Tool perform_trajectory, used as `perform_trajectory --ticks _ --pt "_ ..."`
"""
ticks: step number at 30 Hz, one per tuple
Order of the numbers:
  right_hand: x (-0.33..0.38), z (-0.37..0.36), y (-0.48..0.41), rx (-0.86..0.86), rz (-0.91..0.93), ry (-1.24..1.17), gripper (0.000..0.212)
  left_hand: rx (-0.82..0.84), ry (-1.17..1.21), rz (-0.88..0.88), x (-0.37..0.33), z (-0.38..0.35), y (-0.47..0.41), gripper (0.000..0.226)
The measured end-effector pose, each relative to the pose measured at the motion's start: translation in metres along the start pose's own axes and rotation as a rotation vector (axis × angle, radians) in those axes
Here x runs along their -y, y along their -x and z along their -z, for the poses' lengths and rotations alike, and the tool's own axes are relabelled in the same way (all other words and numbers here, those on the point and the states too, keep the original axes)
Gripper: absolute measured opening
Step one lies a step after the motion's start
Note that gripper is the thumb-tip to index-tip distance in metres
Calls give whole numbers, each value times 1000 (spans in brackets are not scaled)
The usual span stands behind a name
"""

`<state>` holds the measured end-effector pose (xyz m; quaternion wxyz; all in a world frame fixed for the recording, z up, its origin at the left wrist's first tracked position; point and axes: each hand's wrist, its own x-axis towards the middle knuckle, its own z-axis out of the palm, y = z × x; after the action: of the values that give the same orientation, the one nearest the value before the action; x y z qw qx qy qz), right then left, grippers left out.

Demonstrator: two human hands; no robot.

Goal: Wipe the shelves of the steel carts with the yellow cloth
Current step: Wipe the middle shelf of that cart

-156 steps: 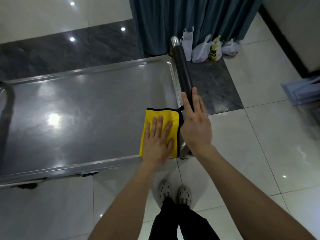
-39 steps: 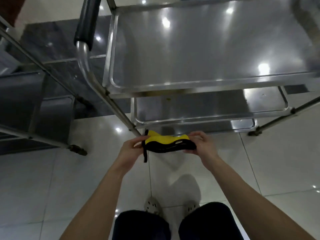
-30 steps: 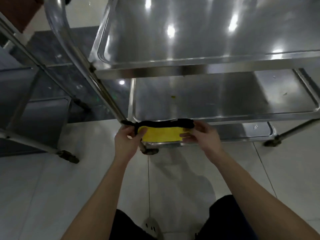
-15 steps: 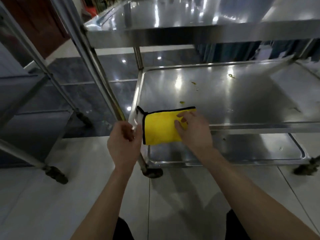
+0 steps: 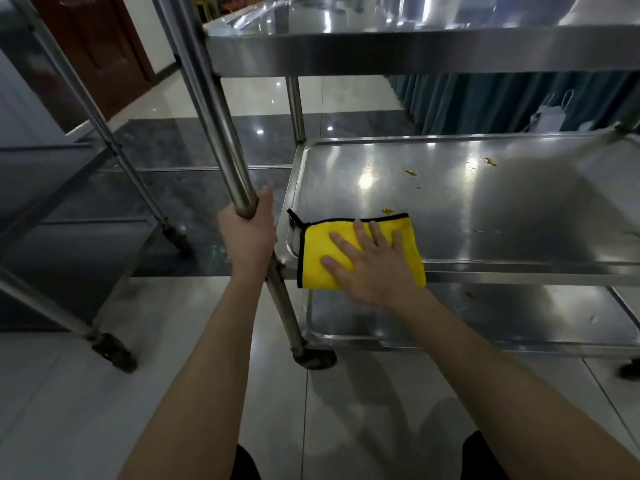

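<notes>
The yellow cloth (image 5: 317,251) with a black hem lies folded on the near left corner of the steel cart's middle shelf (image 5: 502,209). My right hand (image 5: 370,265) lies flat on it with fingers spread, pressing it down. My left hand (image 5: 247,237) grips the cart's slanted steel leg tube (image 5: 211,109) just left of the shelf. Small yellowish crumbs (image 5: 410,172) and smears dot the shelf beyond the cloth. The top shelf (image 5: 415,46) overhangs above, and the bottom shelf (image 5: 519,320) shows below.
A second steel cart (image 5: 62,209) stands to the left, its castor (image 5: 114,355) on the tiled floor. A brown door (image 5: 93,46) is at the back left. Dark blue curtains (image 5: 502,102) and bags lie behind the shelf. My legs are at the bottom edge.
I crouched from the top shelf to the middle one. The cloth went from both hands onto the shelf corner; my right hand flattened on it and my left hand took the leg tube.
</notes>
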<state>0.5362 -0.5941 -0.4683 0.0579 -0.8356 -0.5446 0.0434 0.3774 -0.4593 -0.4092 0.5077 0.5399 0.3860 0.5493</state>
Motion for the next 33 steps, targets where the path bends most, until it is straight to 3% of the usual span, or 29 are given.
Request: perform_trajectory --ticks 11,15,22,30,33 --pt "31 14 -191 103 -107 -43 98 -19 -13 -20 6 1 -1 43" --pt "31 14 -179 129 -91 -15 92 -62 -24 -22 0 -2 2 41" --pt "29 -16 -58 33 -7 13 83 -79 -53 -14 -5 -4 6 43" --pt "27 18 -208 140 -104 -53 82 -109 -49 -22 1 -4 6 39" --pt "28 17 -225 145 -102 -45 81 -151 -47 -32 2 -7 3 44"
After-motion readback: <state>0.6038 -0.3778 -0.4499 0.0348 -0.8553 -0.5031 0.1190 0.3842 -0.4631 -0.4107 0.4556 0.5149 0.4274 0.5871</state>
